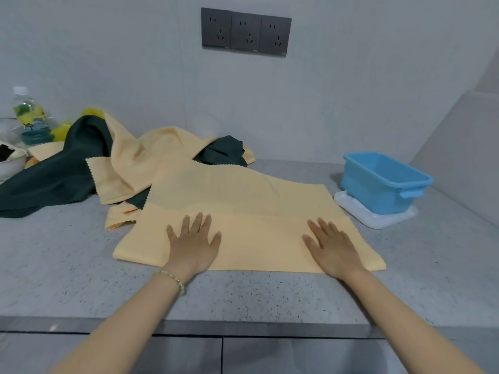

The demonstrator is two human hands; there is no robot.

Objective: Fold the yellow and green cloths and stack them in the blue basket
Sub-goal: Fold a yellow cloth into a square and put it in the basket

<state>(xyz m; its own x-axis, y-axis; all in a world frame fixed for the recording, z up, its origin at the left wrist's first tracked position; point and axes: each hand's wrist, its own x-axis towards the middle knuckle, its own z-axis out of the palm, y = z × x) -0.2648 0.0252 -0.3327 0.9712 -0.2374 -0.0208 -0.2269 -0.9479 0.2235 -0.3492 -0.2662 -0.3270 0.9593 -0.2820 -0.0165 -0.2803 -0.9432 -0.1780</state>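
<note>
A yellow cloth [243,209] lies spread on the grey speckled counter [67,260], its near part folded over into a double layer. My left hand [193,244] rests flat on the left of that fold, fingers apart. Flat on the right of the fold lies my right hand [330,248], also with spread fingers. Behind, to the left, sits a heap of more yellow cloth [140,157] mixed with dark green cloths [62,171]. The blue basket [383,182] stands at the right on a white lid [378,220]; nothing shows inside it.
A plastic bottle [28,117] and a white bowl [10,160] stand at the far left by the wall. Three dark wall sockets [245,32] sit above the counter. The counter's front edge runs just below my wrists.
</note>
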